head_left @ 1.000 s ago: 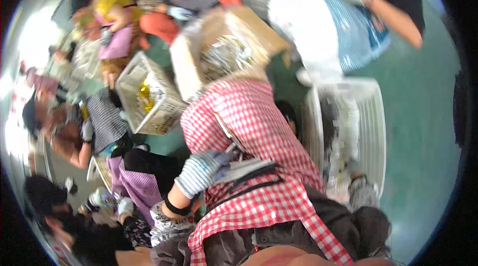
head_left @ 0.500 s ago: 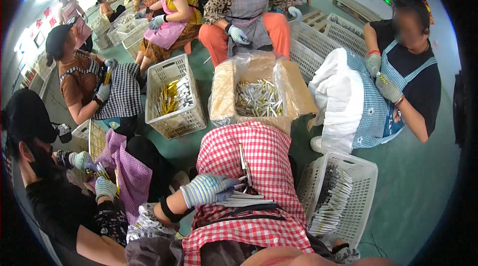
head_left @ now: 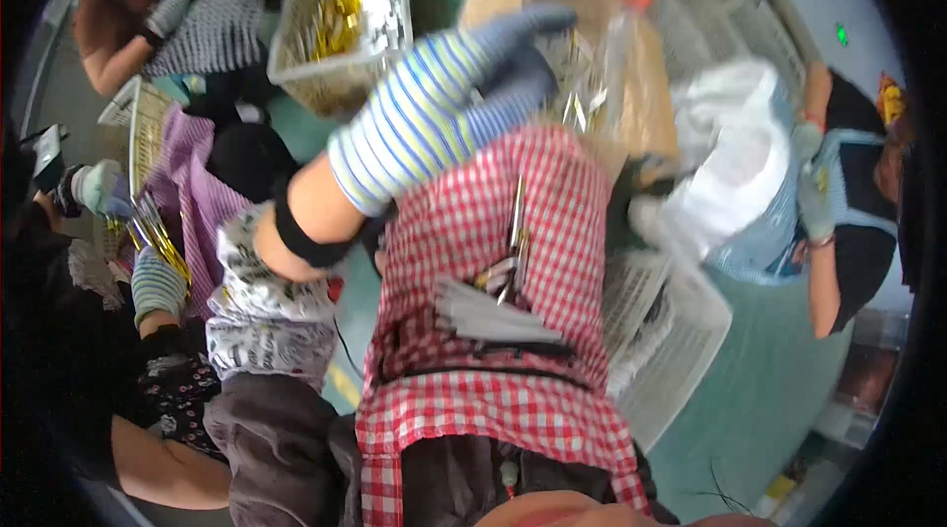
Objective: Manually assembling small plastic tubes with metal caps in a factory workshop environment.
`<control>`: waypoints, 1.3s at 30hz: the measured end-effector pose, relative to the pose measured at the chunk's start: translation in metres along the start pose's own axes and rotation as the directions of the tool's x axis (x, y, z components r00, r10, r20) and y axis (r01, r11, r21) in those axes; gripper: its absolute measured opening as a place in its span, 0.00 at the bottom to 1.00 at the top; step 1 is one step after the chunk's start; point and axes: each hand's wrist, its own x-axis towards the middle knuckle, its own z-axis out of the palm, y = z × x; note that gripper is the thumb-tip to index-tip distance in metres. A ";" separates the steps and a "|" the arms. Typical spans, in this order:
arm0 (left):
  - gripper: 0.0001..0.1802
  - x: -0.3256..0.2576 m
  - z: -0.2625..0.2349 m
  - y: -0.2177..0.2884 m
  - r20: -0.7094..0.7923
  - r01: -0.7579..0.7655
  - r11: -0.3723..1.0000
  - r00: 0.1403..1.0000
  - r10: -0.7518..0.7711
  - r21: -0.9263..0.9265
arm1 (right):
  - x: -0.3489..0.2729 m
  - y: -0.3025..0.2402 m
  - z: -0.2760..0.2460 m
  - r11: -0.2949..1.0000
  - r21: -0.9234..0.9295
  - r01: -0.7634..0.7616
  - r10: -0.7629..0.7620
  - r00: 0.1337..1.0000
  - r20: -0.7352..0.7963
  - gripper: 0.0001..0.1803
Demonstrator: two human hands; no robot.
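The single view sits on the person's head and looks steeply down over the lap, close to the red checked apron filling the middle. The gloved left hand rises very near the lens. The fisheye bends the green floor and the white basket towards the rim.

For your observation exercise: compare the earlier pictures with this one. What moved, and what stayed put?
The left hand, in a striped glove, has lifted off the lap and reached forward toward the lined box; it looks empty. The flat pile and metal pieces stayed on the checked apron. The right hand is out of view.
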 end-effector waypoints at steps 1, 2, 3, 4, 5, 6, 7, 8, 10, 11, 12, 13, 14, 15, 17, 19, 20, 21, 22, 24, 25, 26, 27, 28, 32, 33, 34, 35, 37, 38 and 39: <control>0.26 -0.007 -0.003 -0.028 -0.052 0.077 0.997 0.996 -0.077 -0.010 | -0.011 -0.010 -0.006 0.999 0.020 -0.027 0.026 0.998 0.057 0.24; 0.24 -0.016 -0.004 -0.047 -0.097 0.159 0.987 0.982 -0.160 -0.021 | -0.024 -0.018 -0.011 0.997 0.041 -0.058 0.053 0.992 0.119 0.24; 0.24 -0.022 0.005 -0.064 -0.052 0.197 0.976 0.978 -0.202 -0.090 | -0.046 -0.024 -0.009 0.990 0.077 -0.119 0.105 0.979 0.172 0.24; 0.23 -0.027 0.010 -0.068 0.009 0.218 0.946 0.975 -0.223 -0.240 | -0.070 -0.029 -0.010 0.979 0.109 -0.171 0.143 0.964 0.226 0.24; 0.22 -0.032 0.001 -0.063 0.026 0.238 0.917 0.970 -0.242 -0.319 | -0.052 -0.034 -0.031 0.982 0.118 -0.148 0.115 0.960 0.254 0.24; 0.22 -0.038 -0.004 -0.054 0.068 0.311 0.921 0.950 -0.303 -0.235 | -0.037 -0.040 -0.050 0.984 0.132 -0.123 0.082 0.958 0.275 0.24; 0.21 -0.042 0.007 -0.082 0.139 0.263 0.962 0.958 -0.250 -0.080 | -0.029 -0.047 -0.069 0.974 0.149 -0.170 0.118 0.944 0.308 0.24; 0.20 -0.045 0.020 -0.111 0.219 0.186 0.980 0.956 -0.197 0.070 | -0.024 -0.056 -0.085 0.962 0.166 -0.216 0.150 0.929 0.338 0.24; 0.17 -0.068 0.032 -0.133 0.379 -0.182 0.947 0.923 0.071 0.266 | -0.013 -0.087 -0.121 0.952 0.181 -0.248 0.170 0.916 0.362 0.24; 0.16 -0.069 0.047 -0.132 0.422 -0.150 0.961 0.906 0.039 0.232 | 0.004 -0.107 -0.155 0.877 0.475 -0.073 -0.060 0.964 0.260 0.24; 0.14 -0.072 0.063 -0.129 0.465 -0.113 0.973 0.885 0.007 0.199 | 0.005 -0.161 -0.194 0.872 0.482 -0.080 -0.058 0.963 0.264 0.24; 0.14 -0.079 0.061 -0.108 0.516 -0.163 0.940 0.856 -0.017 0.301 | -0.006 -0.225 -0.223 0.927 -0.362 0.096 -0.094 0.995 0.023 0.20; 0.17 -0.086 0.070 -0.102 0.577 -0.185 0.907 0.813 -0.075 0.378 | 0.005 -0.253 -0.229 0.843 -0.413 0.345 -0.408 0.910 -0.073 0.19; 0.17 -0.096 0.080 -0.103 0.583 -0.231 0.895 0.811 -0.038 0.381 | 0.016 -0.276 -0.229 0.682 -0.481 0.552 -0.682 0.718 -0.143 0.18; 0.18 -0.106 0.104 -0.107 0.586 -0.311 0.879 0.809 0.045 0.362 | 0.041 -0.332 -0.205 0.369 -0.575 0.730 -0.919 0.381 -0.105 0.09; 0.16 -0.115 0.112 -0.102 0.630 -0.362 0.837 0.776 0.027 0.410 | 0.071 -0.366 -0.168 -0.050 -0.726 0.686 -0.999 -0.027 0.044 0.11; 0.16 -0.116 0.118 -0.103 0.657 -0.383 0.817 0.754 0.007 0.431 | 0.074 -0.388 -0.145 0.274 -0.452 0.849 -0.958 0.284 -0.046 0.11; 0.16 -0.116 0.124 -0.101 0.655 -0.382 0.817 0.755 0.007 0.432 | 0.077 -0.408 -0.134 0.307 -0.468 0.829 -0.912 0.396 0.103 0.13; 0.15 -0.112 0.138 -0.106 0.688 -0.355 0.827 0.724 -0.053 0.437 | 0.079 -0.416 -0.120 0.358 -0.479 0.801 -0.895 0.441 0.068 0.12; 0.14 -0.103 0.137 -0.092 0.740 -0.365 0.791 0.653 -0.158 0.491 | 0.087 -0.426 -0.094 0.353 -0.499 0.792 -0.925 0.375 -0.060 0.13; 0.15 -0.098 0.133 -0.082 0.736 -0.333 0.781 0.637 -0.227 0.529 | 0.088 -0.427 -0.095 0.332 -0.498 0.801 -0.934 0.353 -0.054 0.13; 0.15 -0.097 0.135 -0.077 0.737 -0.308 0.776 0.617 -0.276 0.550 | 0.089 -0.425 -0.096 0.333 -0.444 0.832 -0.938 0.341 -0.065 0.13; 0.15 -0.102 0.145 -0.081 0.648 -0.219 0.722 0.653 -0.391 0.656 | 0.090 -0.421 -0.097 0.333 -0.389 0.859 -0.941 0.329 -0.077 0.13; 0.16 -0.109 0.154 -0.087 0.546 -0.126 0.652 0.675 -0.496 0.748 | 0.093 -0.416 -0.100 0.297 -0.427 0.854 -0.953 0.292 -0.080 0.12; 0.14 -0.099 0.136 -0.094 0.718 -0.389 0.753 0.678 -0.157 0.531 | 0.098 -0.394 -0.105 0.289 -0.495 0.819 -0.953 0.297 -0.066 0.12; 0.13 -0.098 0.129 -0.092 0.649 -0.367 0.748 0.752 -0.111 0.553 | 0.096 -0.393 -0.103 0.293 -0.487 0.823 -0.954 0.285 -0.093 0.11; 0.13 -0.099 0.117 -0.093 0.587 -0.319 0.778 0.806 -0.078 0.541 | 0.094 -0.394 -0.103 0.294 -0.479 0.827 -0.955 0.271 -0.119 0.11; 0.13 -0.100 0.102 -0.091 0.503 -0.241 0.846 0.864 -0.036 0.475 | 0.092 -0.401 -0.104 0.306 -0.423 0.853 -0.952 0.276 -0.132 0.12; 0.13 -0.106 0.071 -0.084 0.337 -0.014 0.949 0.936 -0.098 0.314 | 0.092 -0.415 -0.101 0.371 -0.368 0.852 -0.926 0.367 -0.084 0.13; 0.13 -0.108 0.063 -0.081 0.280 0.124 0.972 0.943 -0.178 0.200 | 0.093 -0.416 -0.102 0.463 -0.329 0.823 -0.878 0.477 -0.044 0.14; 0.12 -0.117 0.059 -0.075 0.131 0.249 0.964 0.963 -0.235 -0.098 | 0.092 -0.419 -0.104 0.491 -0.311 0.814 -0.856 0.517 0.004 0.16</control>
